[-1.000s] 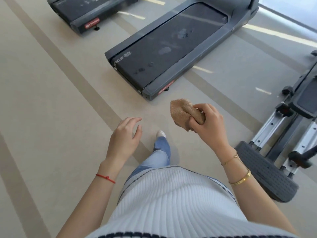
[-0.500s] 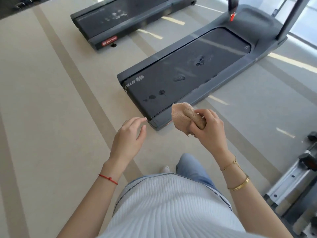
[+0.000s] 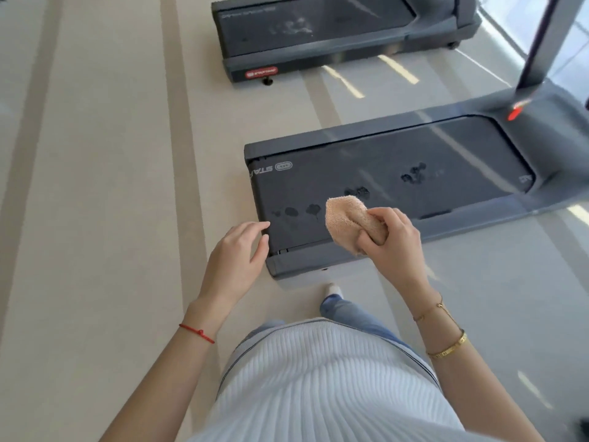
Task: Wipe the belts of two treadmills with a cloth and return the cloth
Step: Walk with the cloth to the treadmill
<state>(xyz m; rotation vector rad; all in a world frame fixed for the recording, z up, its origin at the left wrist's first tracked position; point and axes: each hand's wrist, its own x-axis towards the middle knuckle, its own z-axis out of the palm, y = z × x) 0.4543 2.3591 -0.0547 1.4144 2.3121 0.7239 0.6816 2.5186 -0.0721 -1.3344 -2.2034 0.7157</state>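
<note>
Cloth, bunched and peach-coloured, sits gripped in the curled fingers of the right hand above the near treadmill's spotted belt, while the left hand hovers loosely open, holding nothing, beside the belt's rear corner.

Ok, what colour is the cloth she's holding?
Light peach-tan terry cloth, bunched in the right hand; the head view, the only one, shows it clearly.

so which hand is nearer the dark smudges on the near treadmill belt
Right. The right hand holds the cloth just beside the dark smudges in the picture. The left hand hangs off the belt's corner, empty.
</note>
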